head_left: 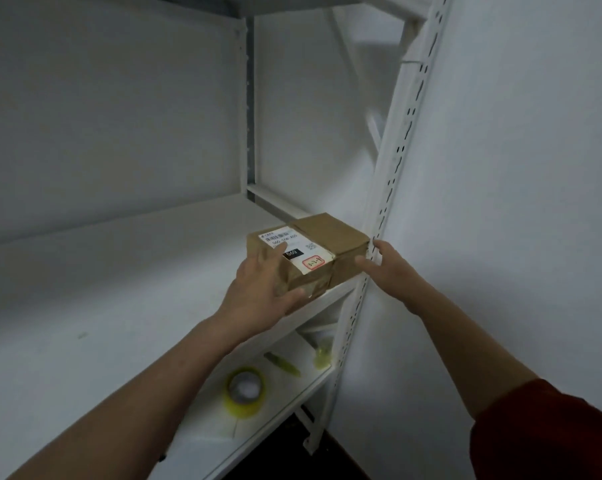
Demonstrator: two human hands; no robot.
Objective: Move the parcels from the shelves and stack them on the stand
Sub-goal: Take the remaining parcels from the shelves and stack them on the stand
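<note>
One taped cardboard parcel (pixel 330 233) sits on the white shelf (pixel 119 271) just beside the slotted upright (pixel 391 188); our L hand (pixel 258 285) grips its near corner, R hand (pixel 386 265) unclenched, thumb touching its end

Small brown taped cardboard parcel (pixel 308 252), white label up, lying flat at the white shelf's (pixel 119 271) front right corner.
</note>
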